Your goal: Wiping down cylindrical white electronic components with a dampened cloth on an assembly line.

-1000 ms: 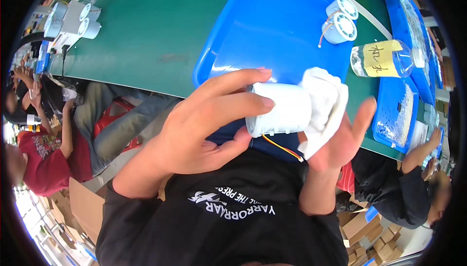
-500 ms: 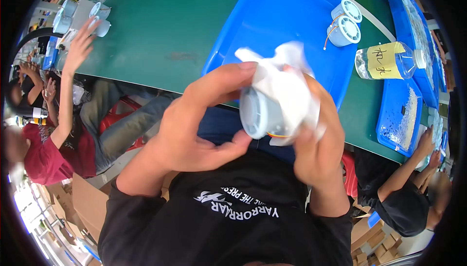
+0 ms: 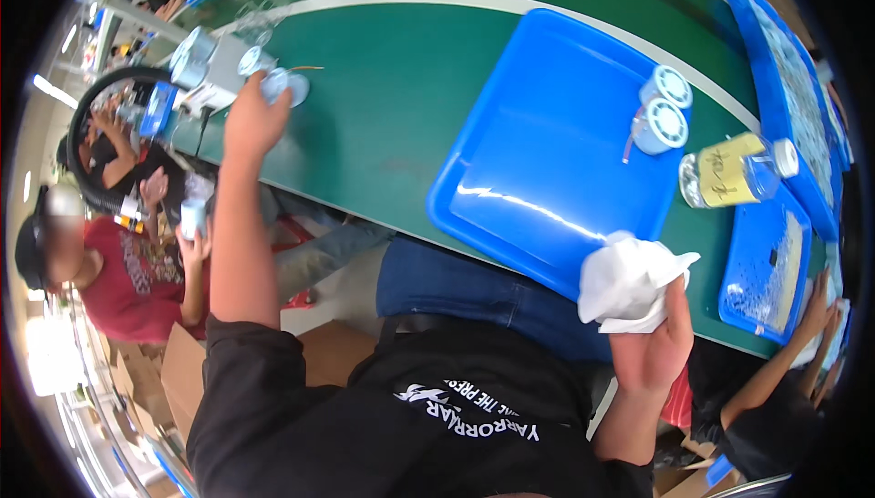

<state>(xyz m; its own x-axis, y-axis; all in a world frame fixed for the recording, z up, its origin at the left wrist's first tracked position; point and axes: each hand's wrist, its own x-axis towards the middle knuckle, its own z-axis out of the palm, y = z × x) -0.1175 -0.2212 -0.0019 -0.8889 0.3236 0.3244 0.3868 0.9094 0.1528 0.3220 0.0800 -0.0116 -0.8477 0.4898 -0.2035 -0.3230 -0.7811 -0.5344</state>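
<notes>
My left hand [image 3: 254,117] reaches to the far left of the green table and grips a light blue round housing [image 3: 297,88] from above; a thin wire sticks out beside it. The housing is at the tabletop, close to a white box [image 3: 226,68] and more light blue housings [image 3: 190,53]. My right hand [image 3: 653,338] holds a crumpled white cloth [image 3: 633,284] over the near right corner of a large blue tray [image 3: 510,124]. Two light blue housings with slotted round faces [image 3: 662,126] stand at the tray's right side, one trailing a thin wire.
Right of the tray lies a clear bottle [image 3: 729,172] with a yellow label. Beyond it are a small blue tray [image 3: 767,270] with white bits and a long blue bin [image 3: 788,97]. A person in a red shirt [image 3: 137,275] sits at left; another person's arm [image 3: 775,366] is at right.
My hands have moved apart. The left carried the housing out of the cloth to the far left; the right drew back right with the cloth. The person at left lowered an arm.
</notes>
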